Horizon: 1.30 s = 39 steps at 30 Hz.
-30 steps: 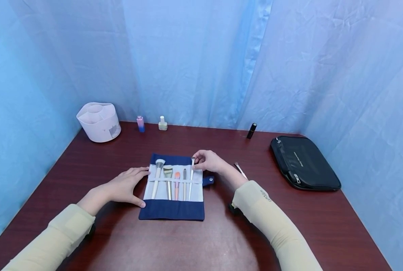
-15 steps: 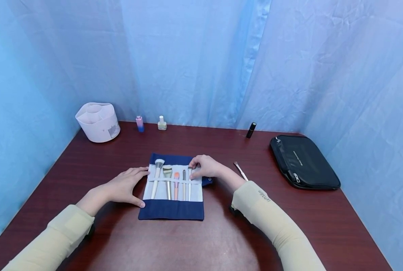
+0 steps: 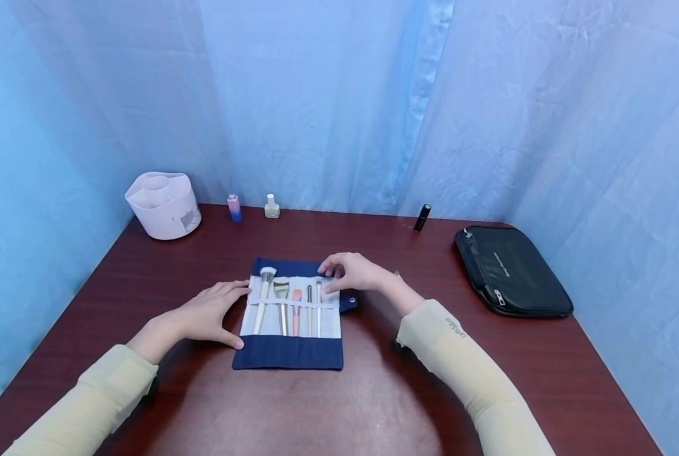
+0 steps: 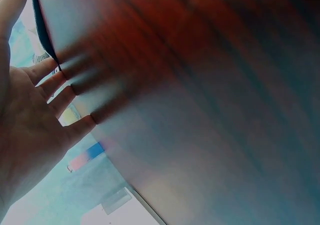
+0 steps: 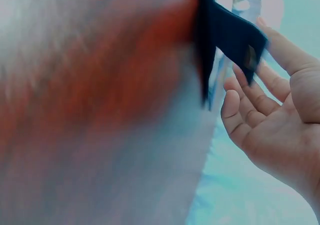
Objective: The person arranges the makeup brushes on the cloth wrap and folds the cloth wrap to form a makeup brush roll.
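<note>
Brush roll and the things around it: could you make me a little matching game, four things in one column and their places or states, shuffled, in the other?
Things:
1. Brush roll
2. Black case
3. White organizer
4. Orange-headed brush

Places and states:
A. At the far left of the table
B. Third in a row of five
C. Spread open between the left hand and the right hand
D. Lying flat toward the table's right edge

Pairs: 1-C, 2-D, 3-A, 4-B
</note>
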Motion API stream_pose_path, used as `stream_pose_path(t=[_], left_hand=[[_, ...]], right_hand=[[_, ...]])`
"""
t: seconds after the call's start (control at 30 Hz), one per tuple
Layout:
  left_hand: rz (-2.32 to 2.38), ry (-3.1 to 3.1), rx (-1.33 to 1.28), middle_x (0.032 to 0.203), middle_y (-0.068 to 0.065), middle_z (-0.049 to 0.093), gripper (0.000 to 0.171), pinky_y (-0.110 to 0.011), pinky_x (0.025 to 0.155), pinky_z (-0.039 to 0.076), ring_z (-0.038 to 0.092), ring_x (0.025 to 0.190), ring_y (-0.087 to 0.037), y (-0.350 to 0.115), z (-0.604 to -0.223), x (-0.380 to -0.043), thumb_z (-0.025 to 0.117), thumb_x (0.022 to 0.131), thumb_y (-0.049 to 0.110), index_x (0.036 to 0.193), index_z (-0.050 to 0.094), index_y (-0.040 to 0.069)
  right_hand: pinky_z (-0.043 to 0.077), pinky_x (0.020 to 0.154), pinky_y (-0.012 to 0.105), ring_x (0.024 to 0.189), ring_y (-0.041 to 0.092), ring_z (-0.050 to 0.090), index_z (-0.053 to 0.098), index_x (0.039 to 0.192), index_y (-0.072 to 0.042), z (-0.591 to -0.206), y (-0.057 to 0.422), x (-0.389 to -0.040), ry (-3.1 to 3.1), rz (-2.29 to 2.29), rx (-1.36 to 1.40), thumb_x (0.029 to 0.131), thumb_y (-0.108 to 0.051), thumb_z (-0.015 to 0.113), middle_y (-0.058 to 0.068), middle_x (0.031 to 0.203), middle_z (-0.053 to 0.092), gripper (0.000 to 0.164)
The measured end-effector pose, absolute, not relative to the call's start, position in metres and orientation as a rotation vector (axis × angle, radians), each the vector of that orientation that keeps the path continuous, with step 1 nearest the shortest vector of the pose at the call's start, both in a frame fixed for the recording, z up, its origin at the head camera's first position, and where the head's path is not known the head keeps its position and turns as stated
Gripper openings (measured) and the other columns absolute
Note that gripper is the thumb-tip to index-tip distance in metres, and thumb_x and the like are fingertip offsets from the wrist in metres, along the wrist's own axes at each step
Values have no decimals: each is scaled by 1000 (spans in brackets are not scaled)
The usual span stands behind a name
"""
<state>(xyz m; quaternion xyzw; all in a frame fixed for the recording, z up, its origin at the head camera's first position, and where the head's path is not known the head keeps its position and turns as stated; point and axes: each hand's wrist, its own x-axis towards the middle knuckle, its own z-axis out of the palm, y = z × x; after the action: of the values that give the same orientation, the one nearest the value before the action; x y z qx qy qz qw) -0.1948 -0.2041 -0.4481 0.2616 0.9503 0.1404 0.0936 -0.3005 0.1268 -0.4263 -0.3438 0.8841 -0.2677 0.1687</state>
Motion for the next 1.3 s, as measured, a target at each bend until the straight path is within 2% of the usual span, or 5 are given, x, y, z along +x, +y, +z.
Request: stream_pose_path(t=[0.4,0.63,0.73,1.0,1.3], left_hand=[[415,2824,771,150,-15,31,108,-59,105,28,30,134,-36,-204,-448,-195,72,64,68,143,36,3],[410,2817,776,150,-15,31,109,-59,106,28,30,134,-36,-205,-447,-196,72,64,68,143,35,3],[411,2815,784,150,-16,31,108,-59,106,28,30,134,-36,-206,-446,-196,72,64,68,142,36,2],[410,2825,783,150,-15,32,109,-59,105,29,31,133,-36,-209,-448,-195,71,64,69,142,36,2],[411,2827,778,150,-16,32,108,-59,105,29,31,133,-36,-207,-447,-194,72,64,69,142,37,2]], right_hand=[[51,85,37,98,17,56,61,121,-14,-397,172,-296,2646,-804,-976,80,-29,76,2,112,62,47],[51,86,39,104,18,56,59,122,-19,-399,212,-297,2722,-812,-903,80,-34,76,0,115,60,48],[50,89,41,106,20,56,58,124,-18,-404,230,-298,2730,-812,-869,81,-33,75,3,118,59,48],[51,81,39,96,21,59,60,120,-10,-420,260,-297,2765,-789,-848,80,-22,77,8,107,63,46],[51,79,37,90,18,59,63,115,-10,-438,274,-294,2780,-748,-823,78,-19,78,5,103,64,42]])
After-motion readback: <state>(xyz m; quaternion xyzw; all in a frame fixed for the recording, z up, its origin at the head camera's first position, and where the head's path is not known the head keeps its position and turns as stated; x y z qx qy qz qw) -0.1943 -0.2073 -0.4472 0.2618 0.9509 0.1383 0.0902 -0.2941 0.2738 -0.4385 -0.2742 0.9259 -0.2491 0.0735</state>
